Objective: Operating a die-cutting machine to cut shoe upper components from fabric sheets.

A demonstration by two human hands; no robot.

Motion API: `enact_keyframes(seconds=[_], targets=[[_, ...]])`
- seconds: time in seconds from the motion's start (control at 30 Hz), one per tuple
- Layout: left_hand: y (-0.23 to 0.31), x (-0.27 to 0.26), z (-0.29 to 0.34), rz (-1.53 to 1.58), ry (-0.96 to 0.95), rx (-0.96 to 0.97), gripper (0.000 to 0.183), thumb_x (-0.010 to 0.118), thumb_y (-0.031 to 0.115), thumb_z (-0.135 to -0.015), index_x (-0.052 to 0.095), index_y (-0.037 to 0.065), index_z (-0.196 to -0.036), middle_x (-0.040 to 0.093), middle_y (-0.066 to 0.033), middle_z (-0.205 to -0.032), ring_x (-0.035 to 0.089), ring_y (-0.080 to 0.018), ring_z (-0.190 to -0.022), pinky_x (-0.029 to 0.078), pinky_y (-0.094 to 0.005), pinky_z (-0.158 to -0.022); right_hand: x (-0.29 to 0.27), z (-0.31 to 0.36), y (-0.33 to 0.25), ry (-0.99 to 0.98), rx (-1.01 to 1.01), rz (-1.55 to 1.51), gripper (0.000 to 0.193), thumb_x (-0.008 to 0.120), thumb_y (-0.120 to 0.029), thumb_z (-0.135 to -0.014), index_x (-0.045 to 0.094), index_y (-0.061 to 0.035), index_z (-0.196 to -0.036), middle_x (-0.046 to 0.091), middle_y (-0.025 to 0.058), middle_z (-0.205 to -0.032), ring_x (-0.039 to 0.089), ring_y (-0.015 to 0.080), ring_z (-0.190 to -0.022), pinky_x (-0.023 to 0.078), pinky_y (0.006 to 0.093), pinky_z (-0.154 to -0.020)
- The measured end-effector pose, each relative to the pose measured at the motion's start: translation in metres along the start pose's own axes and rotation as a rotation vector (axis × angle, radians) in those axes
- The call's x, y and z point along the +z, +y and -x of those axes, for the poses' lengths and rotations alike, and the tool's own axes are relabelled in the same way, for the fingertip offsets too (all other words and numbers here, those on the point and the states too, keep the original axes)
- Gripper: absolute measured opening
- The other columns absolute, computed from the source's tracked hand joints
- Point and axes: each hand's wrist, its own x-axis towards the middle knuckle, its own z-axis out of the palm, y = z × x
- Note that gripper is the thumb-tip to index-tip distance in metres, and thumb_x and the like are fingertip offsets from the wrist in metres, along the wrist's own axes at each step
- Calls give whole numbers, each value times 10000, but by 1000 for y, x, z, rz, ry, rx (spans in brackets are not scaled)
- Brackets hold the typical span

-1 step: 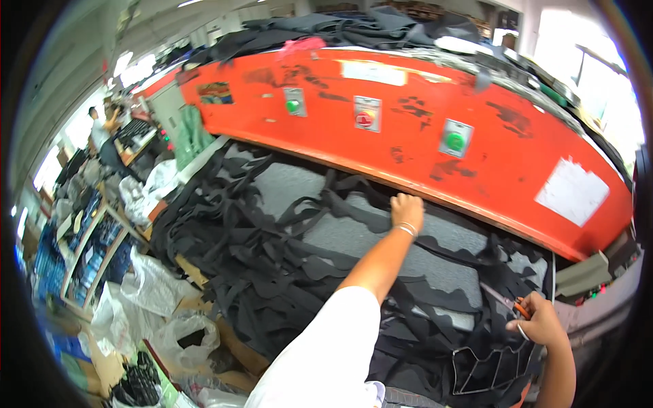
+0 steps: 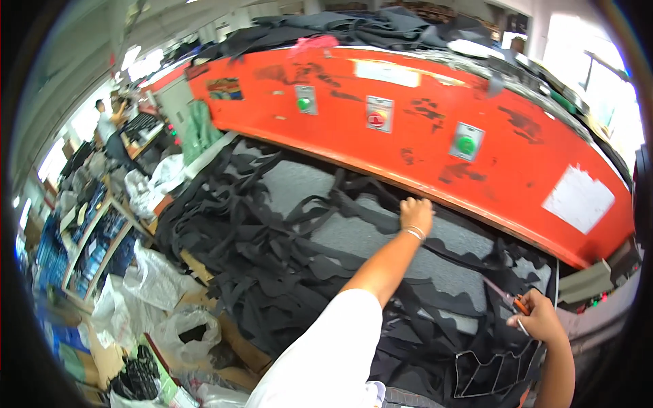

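Nearest, the right hand (image 2: pixel 537 316) grips what looks like orange-handled scissors (image 2: pixel 520 304), blades toward the black fabric scrap (image 2: pixel 286 265). Farther out, the left hand (image 2: pixel 416 214) lies flat, fingers spread, pinning scrap on the grey worktop (image 2: pixel 354 234) below the red press (image 2: pixel 422 129).

Fabric scraps (image 2: pixel 272 272) lie on the table (image 2: pixel 299 183) under the press head (image 2: pixel 422 129).

Black fabric offcut web (image 2: pixel 286 265) spread flat over grey press bed, cut-out holes throughout, strips dangling off left edge. Orange-handled scissors (image 2: pixel 518 304) at right, blades up-left.
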Motion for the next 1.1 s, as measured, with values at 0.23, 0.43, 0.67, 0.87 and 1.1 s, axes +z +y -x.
enact_keyframes(seconds=[0.23,0.43,0.67,0.87,1.1], targets=[[12,-34,56,574,-319,-146,335,518,307,-934,498,-22,-995,638,-298,-899,624,-459,-871,486,-532,-788,29,-126,-21,-332,58,217,539,463,-568,-919,611,-56,-844,554,37,-647,527,135,-564,427,301,-526],[-32,-76,78,589,-350,-318,497,471,429,-927,589,-37,-1056,634,-307,-957,602,-469,-949,473,-497,-837,86,-209,-87,-710,204,218,858,382,-866,-738,555,-38,-882,565,73,-829,553,172,-690,494,322,-631],[-27,-46,99,578,-55,-211,226,538,187,-908,529,-15,-1010,616,-277,-930,585,-467,-903,455,-509,-778,135,-234,-111,-858,161,214,869,353,-938,-643,481,-83,-729,440,21,-612,495,162,-496,453,301,-485],[-23,-55,106,454,-89,-61,162,520,153,-909,530,16,-996,610,-240,-926,581,-449,-879,464,-508,-752,120,-219,-95,-668,-65,266,938,456,-878,-686,615,42,-778,448,69,-540,511,207,-462,468,375,-461],[7,-139,99,-281,-430,271,641,696,360,-795,506,2,-1292,573,-255,-1167,539,-367,-1130,437,-406,-951,-29,-180,-18,-227,-361,554,835,529,-783,-740,652,43,-768,613,183,-690,640,313,-708,505,423,-669]])
